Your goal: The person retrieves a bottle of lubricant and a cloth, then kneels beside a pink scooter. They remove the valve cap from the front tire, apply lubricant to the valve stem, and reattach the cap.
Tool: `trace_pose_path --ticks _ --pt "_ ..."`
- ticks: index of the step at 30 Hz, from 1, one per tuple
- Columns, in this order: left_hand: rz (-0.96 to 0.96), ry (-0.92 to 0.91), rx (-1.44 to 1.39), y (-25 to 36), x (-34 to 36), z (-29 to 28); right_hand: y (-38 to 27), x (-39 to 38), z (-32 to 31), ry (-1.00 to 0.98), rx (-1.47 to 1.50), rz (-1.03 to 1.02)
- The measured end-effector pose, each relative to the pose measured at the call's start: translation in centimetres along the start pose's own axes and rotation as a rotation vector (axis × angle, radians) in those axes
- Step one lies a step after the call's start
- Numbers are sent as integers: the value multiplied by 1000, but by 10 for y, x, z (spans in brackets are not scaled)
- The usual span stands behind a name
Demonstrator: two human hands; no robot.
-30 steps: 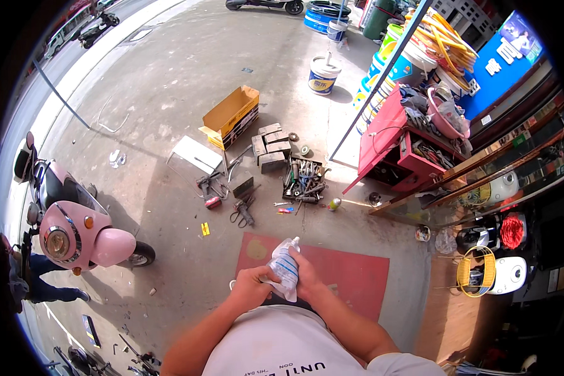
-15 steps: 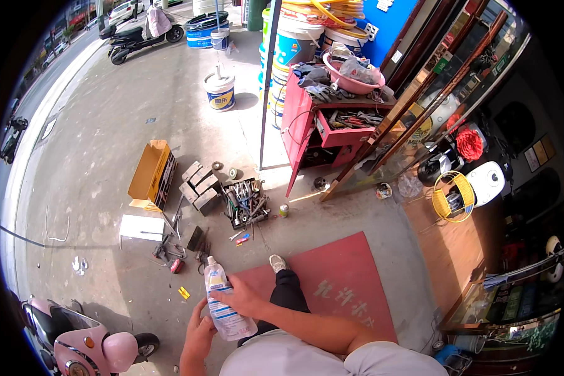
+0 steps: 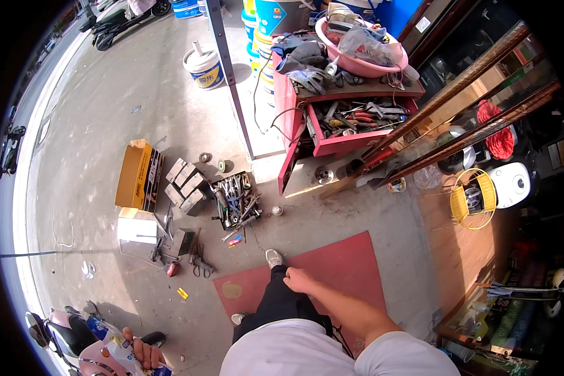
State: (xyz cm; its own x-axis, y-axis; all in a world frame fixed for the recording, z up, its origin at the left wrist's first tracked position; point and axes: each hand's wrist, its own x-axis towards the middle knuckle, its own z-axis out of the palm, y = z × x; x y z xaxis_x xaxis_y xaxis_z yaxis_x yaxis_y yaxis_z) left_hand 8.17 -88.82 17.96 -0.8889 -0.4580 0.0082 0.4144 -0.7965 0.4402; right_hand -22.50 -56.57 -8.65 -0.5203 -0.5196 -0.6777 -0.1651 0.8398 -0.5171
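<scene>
At the lower left, my left hand [image 3: 145, 352] is closed around a plastic bottle [image 3: 120, 346] with white and blue on it. The bottle is tilted and partly cut off by the dark rim of the picture, in front of a pink scooter [image 3: 59, 319]. My right hand [image 3: 301, 281] hangs over my dark trouser leg [image 3: 282, 297], its fingers curled in, with nothing seen in it. Below me a red mat [image 3: 341, 269] lies on the concrete, with one of my shoes [image 3: 274, 257] at its far edge.
Ahead, an open toolbox [image 3: 235, 199] full of tools stands beside stacked grey blocks [image 3: 185, 186] and an open cardboard box [image 3: 138, 178]. Loose tools [image 3: 200, 263] lie nearer. A red cabinet [image 3: 351, 146] has its drawer pulled out. Glass doors [image 3: 445, 135] stand to the right.
My right hand has let go of the bottle and moved right and forward, over my leg. My left hand has carried the bottle down to the left. The view has shifted forward.
</scene>
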Motion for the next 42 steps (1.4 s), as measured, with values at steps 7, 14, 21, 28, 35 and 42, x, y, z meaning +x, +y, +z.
trace_pose_path --ticks 7,14,21,28,35,42 --pt "-195 524 -57 4 66 -33 154 12 -45 8 20 547" --pt "-46 615 -425 -48 146 -20 114 72 -61 191 73 225" --pt "90 949 -33 -51 183 -51 -23 83 -168 383 206 -74" --pt "-312 450 -72 -87 160 17 -94 135 -308 641 295 -230" --pt "-244 851 31 -119 194 60 -180 227 -458 1104 -232 -430" --pt "84 983 215 -133 182 58 -174 317 -565 597 -626 -58"
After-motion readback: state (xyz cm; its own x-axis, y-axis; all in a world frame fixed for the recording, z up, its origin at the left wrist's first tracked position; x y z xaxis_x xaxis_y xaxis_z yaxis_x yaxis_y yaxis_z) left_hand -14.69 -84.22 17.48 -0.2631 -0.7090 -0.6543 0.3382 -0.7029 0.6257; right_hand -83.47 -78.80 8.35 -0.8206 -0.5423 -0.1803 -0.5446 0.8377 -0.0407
